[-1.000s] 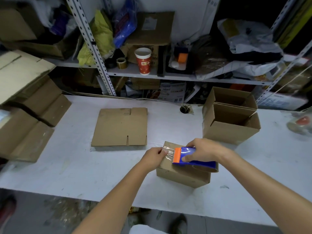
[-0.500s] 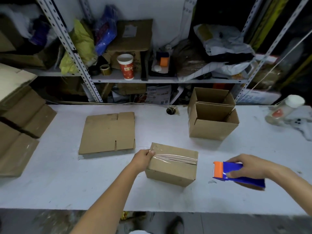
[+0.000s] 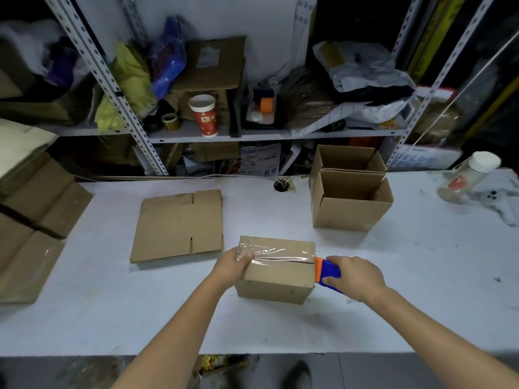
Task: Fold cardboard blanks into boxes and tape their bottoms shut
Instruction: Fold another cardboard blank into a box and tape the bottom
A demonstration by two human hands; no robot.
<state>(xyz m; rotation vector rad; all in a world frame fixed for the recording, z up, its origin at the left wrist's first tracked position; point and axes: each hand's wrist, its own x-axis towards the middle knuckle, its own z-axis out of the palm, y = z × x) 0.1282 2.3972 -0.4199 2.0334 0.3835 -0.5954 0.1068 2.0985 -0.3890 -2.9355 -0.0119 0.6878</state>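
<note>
Our left grip [image 3: 232, 267] clasped the box [image 3: 276, 276] at its left end; our right grip [image 3: 356, 277] squeezed the tape dispenser [image 3: 327, 271] against its right.

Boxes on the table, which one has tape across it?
The closed box that the left hand grips: clear tape runs along its top seam. The two open boxes behind it show no tape.
</note>
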